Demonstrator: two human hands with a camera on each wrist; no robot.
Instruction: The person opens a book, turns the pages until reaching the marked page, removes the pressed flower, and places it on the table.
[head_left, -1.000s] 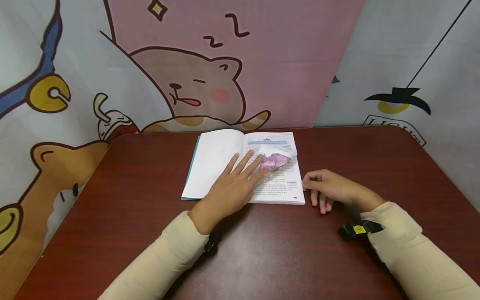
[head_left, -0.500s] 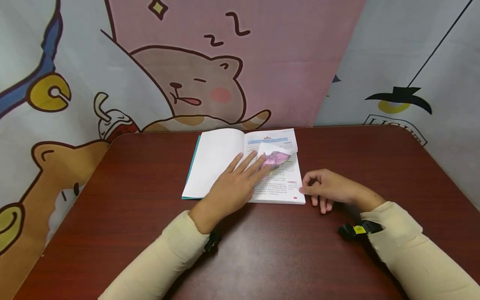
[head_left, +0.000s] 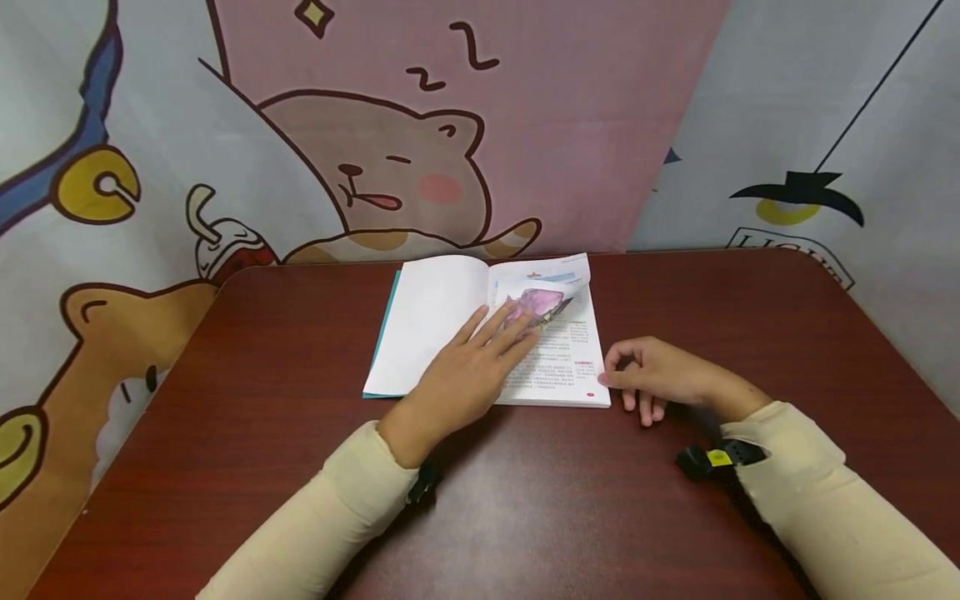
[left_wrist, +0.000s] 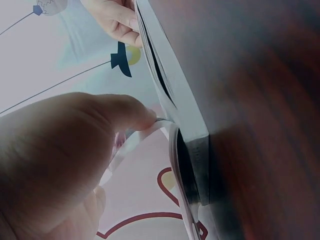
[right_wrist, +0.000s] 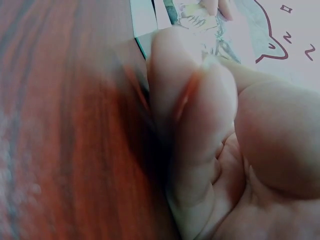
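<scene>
An open book (head_left: 555, 371) with a blank left page and a printed right page lies at the table's far edge. My left hand (head_left: 461, 375) rests on it, fingers straight and spread over the middle. By its fingertips a raised page (head_left: 573, 287) curls leftward, its underside showing a pink picture. In the left wrist view my left thumb (left_wrist: 142, 116) is right at the page edges. My right hand (head_left: 663, 375) pinches the book's near right corner between thumb and curled forefinger; the other fingers hang loosely. Close up, curled fingers (right_wrist: 195, 115) cover much of that corner.
The dark red-brown table (head_left: 517, 492) extends on both sides of the book. A cartoon-printed cloth (head_left: 585, 125) hangs right behind its far edge. Black straps with wrist devices (head_left: 708, 461) sit at both sleeve cuffs.
The curled page has lifted and shifted up and left, its top right corner rising. My right thumb has come onto the book's corner. My left hand has barely moved.
</scene>
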